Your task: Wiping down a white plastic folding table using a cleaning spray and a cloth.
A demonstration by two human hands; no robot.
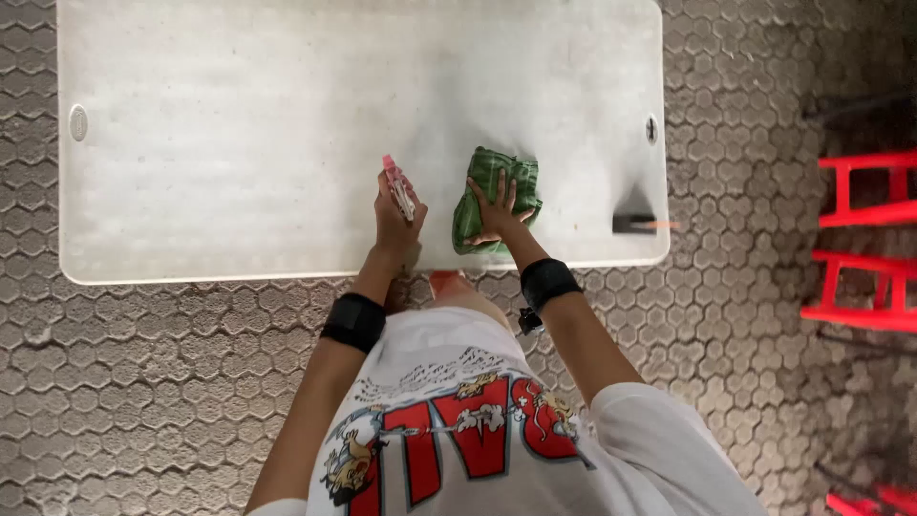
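Pressing down on the green cloth (495,196), the right hand (499,212) is seen flat, fingers spread, nothing pinched: the grip is wide and laid on top rather than closed around. The cloth is bunched, near the front edge of the surface (239,143), right of centre. Just beside it, the left hand (394,222) is closed around a small pink spray bottle (397,184), held upright with its nozzle end away from the body; that grip is firmly wrapped on the bottle.

As for progress, little can be judged. The pale surface looks faintly mottled all over, and no clear wet or wiped patch is made out, so most of the top is judged as not yet covered; only the spot under the cloth is being worked.

Room for moving: a broad stretch of the top is left open to the left and toward the far edge. To the right, a small dark object with an orange tip (642,224) is lying near the front right corner, apart from the cloth but in the way of a wide sweep. The front edge is close behind the cloth, so a pull toward the body could carry it off. Red frames (864,239) are standing well apart on the paved floor (143,382).
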